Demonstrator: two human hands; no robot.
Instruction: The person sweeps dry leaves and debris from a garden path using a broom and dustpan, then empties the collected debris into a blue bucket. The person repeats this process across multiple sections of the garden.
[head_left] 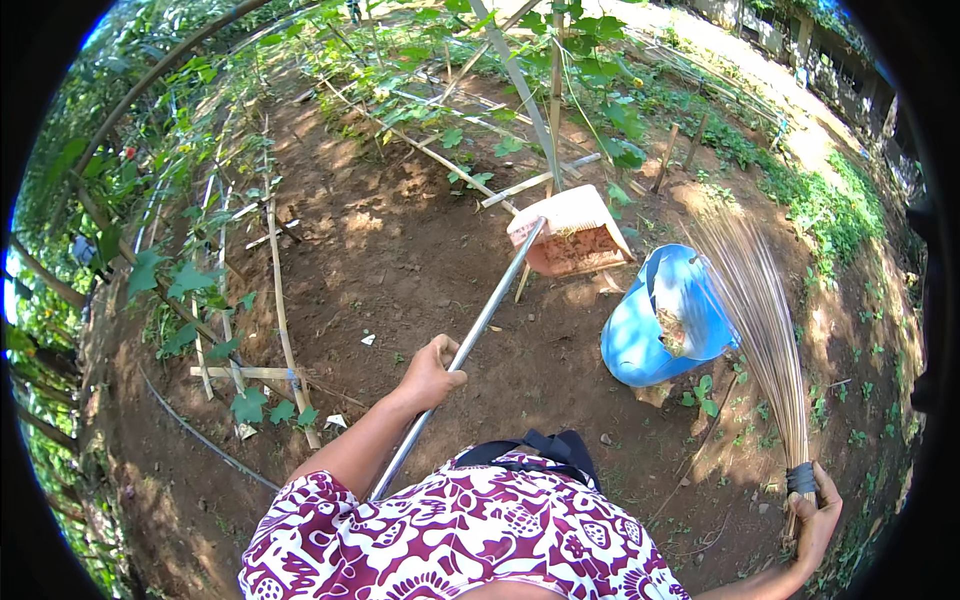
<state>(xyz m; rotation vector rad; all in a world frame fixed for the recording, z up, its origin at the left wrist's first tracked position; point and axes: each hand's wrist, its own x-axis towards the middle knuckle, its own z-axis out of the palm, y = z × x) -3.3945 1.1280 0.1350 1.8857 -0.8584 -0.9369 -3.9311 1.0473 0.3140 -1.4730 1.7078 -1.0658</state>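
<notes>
My left hand [432, 375] is closed around the metal handle of a long-handled dustpan [570, 215]. The pale pink pan is at the far end of the handle, held out ahead of me near some bamboo poles, with dirt marks inside it. On the right, my right hand [817, 508] grips a stick broom [765, 320] at its dark bound end, and its bristles fan out upward and away from me. Between the pan and the broom is a blue bucket [640, 325], tilted, with some dry litter showing inside. The bristles overlap the bucket's right edge in view; I cannot tell whether they touch.
A bamboo frame [277, 280] with climbing plants runs along the left. More bamboo poles [420, 150] and leafy vines [610, 90] stand ahead. A thin grey hose or pole [205, 430] curves over the soil at lower left. Low green plants [835, 215] grow at the right.
</notes>
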